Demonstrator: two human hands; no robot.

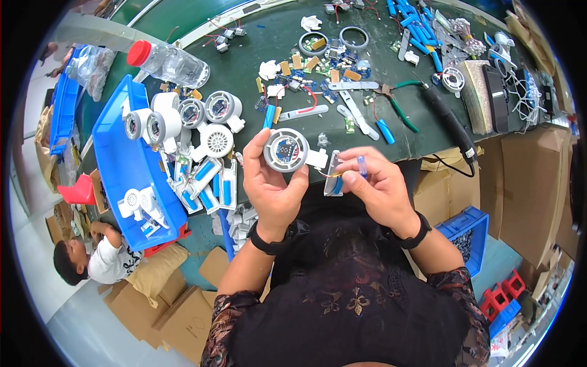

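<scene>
My left hand (273, 194) holds a round white-and-grey fan head (285, 150), its open face showing a blue circuit board. Thin wires run from its neck toward my right hand (380, 191). Those fingers are closed around a narrow handle shell (334, 173) with a blue part inside, and partly cover it. A small translucent blue piece (362, 165) shows between the right fingers; its kind is unclear. Left of my hands lie several handle shells with blue batteries (208, 172). Several similar fan heads (219, 107) stand beside them.
A blue bin (116, 160) stands left, near a clear red-lidded jar (177, 66). Circuit boards (342, 56), green-handled pliers (400, 107), a black corded tool (448, 116) and blue batteries (417, 27) lie on the dark green table. A child (101, 257) is at lower left; cardboard boxes (523, 189) stand right.
</scene>
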